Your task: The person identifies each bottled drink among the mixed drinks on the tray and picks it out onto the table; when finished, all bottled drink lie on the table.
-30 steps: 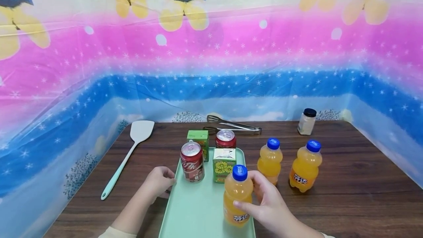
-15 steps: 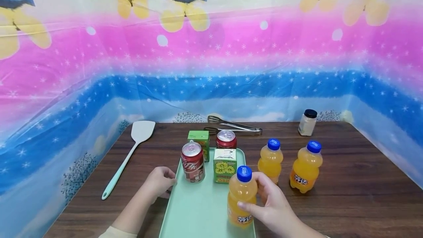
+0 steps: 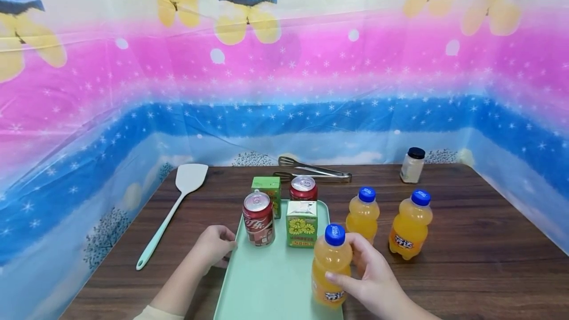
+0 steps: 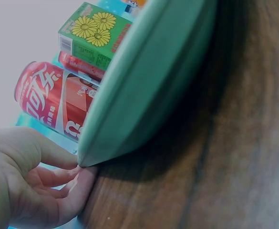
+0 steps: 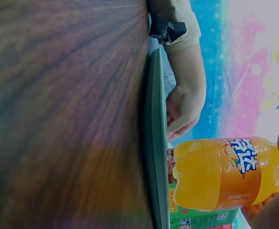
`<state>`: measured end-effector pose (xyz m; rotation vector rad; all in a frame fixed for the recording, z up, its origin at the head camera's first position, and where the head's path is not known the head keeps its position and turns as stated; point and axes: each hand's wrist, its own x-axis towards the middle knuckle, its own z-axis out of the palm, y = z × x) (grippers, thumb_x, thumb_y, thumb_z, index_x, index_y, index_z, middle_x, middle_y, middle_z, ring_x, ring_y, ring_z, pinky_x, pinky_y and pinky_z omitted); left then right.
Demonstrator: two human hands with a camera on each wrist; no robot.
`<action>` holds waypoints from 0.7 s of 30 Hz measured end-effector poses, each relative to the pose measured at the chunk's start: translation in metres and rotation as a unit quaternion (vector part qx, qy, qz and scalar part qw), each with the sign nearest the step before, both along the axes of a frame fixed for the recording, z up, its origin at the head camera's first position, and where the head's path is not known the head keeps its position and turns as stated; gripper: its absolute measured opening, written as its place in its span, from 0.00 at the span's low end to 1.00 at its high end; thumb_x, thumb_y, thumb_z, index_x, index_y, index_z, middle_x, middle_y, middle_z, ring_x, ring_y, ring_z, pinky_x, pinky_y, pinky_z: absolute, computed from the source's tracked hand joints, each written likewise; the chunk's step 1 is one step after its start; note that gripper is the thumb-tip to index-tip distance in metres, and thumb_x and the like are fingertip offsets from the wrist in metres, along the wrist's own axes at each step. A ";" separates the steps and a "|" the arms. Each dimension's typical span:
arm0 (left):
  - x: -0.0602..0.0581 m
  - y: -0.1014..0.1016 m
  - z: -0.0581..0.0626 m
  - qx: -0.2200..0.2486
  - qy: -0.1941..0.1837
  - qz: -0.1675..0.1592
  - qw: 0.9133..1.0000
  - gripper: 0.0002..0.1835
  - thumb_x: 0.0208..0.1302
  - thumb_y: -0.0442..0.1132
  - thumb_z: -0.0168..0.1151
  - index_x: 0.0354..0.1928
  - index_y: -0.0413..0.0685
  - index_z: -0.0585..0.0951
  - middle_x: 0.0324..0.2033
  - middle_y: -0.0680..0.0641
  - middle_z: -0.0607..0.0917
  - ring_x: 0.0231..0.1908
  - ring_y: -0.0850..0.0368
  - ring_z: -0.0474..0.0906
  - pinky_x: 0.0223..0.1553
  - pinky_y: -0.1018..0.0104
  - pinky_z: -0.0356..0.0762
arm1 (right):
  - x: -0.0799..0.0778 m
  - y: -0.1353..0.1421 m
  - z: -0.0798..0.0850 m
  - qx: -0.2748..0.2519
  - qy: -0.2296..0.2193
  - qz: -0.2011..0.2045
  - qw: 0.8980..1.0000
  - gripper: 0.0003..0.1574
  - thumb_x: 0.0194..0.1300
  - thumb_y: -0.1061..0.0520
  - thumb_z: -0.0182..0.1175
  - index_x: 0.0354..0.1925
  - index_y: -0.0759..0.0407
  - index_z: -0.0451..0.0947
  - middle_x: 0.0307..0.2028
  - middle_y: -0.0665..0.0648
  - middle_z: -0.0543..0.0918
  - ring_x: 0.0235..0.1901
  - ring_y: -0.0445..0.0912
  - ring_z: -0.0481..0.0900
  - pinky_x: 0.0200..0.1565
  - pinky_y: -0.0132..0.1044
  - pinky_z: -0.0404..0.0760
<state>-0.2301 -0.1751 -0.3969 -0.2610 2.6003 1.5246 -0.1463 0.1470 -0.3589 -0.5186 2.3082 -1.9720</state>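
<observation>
My right hand (image 3: 373, 278) grips a bottle of orange soda (image 3: 330, 273) with a blue cap, thumb in front and fingers behind. The bottle is upright over the right edge of a pale green tray (image 3: 262, 285). In the right wrist view its base (image 5: 178, 174) is close to the tray's rim (image 5: 158, 143). My left hand (image 3: 214, 247) pinches the tray's left rim between thumb and fingers, as the left wrist view shows. On the tray stand a red soda can (image 3: 260, 226) and a green drink carton (image 3: 302, 231) with yellow flowers; another can (image 3: 304, 189) and carton (image 3: 266, 186) are behind them.
Two more orange soda bottles, one nearer (image 3: 362, 216) and one farther right (image 3: 410, 231), stand right of the tray. A black-lidded jar (image 3: 412, 167) is at the back right. Metal tongs (image 3: 315, 169) lie behind the tray, and a white spatula (image 3: 188, 179) lies at left.
My right hand has shifted the bottle a little to the right and nearer me, toward the tray's right edge. The left hand and tray have stayed in place.
</observation>
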 end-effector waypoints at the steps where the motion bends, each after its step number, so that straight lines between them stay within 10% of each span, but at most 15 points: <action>1: 0.000 0.000 0.000 0.000 0.000 0.000 1.000 0.04 0.61 0.27 0.57 0.37 0.33 0.75 0.31 0.39 0.76 0.28 0.50 0.78 0.24 0.58 0.82 | 0.000 0.000 0.000 0.000 -0.001 0.000 1.000 0.32 0.53 0.58 0.69 0.54 0.59 0.67 0.53 0.57 0.74 0.55 0.52 0.73 0.59 0.52 0.68; 21: 0.000 0.000 0.001 -0.001 0.001 0.000 1.000 0.04 0.61 0.27 0.57 0.37 0.32 0.75 0.30 0.39 0.76 0.28 0.51 0.78 0.25 0.57 0.82 | 0.003 0.010 -0.005 -0.015 -0.028 -0.030 0.999 0.34 0.52 0.61 0.70 0.56 0.59 0.66 0.54 0.57 0.74 0.56 0.51 0.71 0.59 0.49 0.68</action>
